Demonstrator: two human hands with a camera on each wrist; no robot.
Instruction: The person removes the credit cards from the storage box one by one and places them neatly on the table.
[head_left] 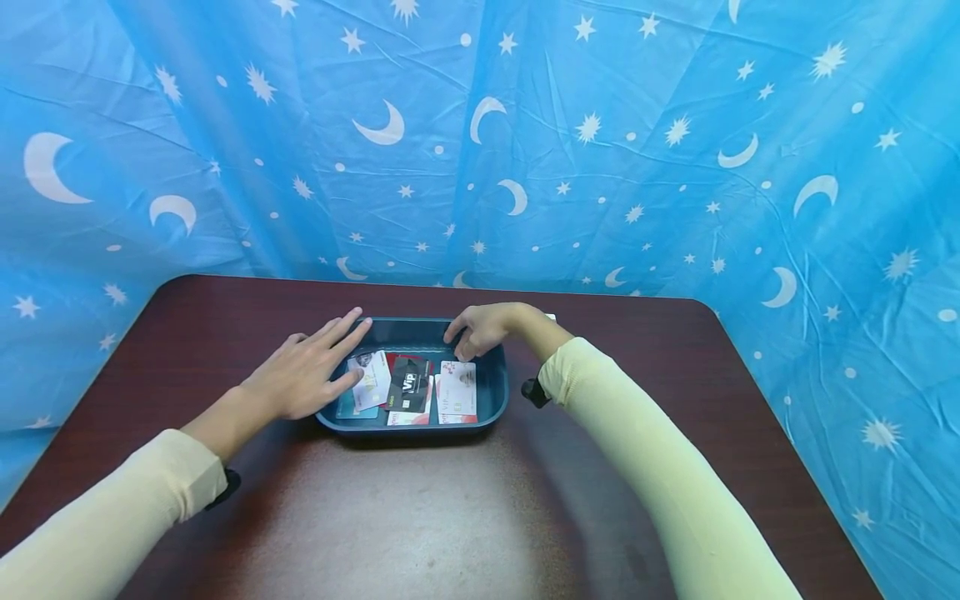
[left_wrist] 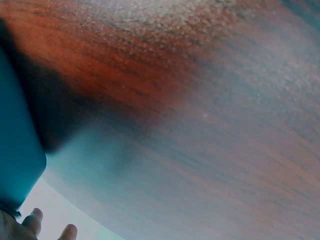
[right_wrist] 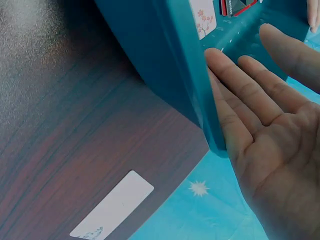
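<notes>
A dark teal tray (head_left: 408,430) holds several plastic cards, among them a black card (head_left: 408,385) marked "Vip", a white card (head_left: 457,387) to its right and another white card (head_left: 371,381) to its left. My left hand (head_left: 300,375) lies over the tray's left rim with its fingers extended, the thumb above the left cards. My right hand (head_left: 483,327) reaches down past the back right rim. In the right wrist view its fingers (right_wrist: 250,90) are loosely bent inside the tray, close to its wall, and grip nothing. Only fingertips (left_wrist: 34,220) of the left hand show in the left wrist view.
A single white card (right_wrist: 112,207) lies on the dark wooden table (head_left: 420,517) beyond the tray, mostly hidden by the right wrist in the head view. Behind the table hangs a blue curtain (head_left: 450,167) with moons and stars.
</notes>
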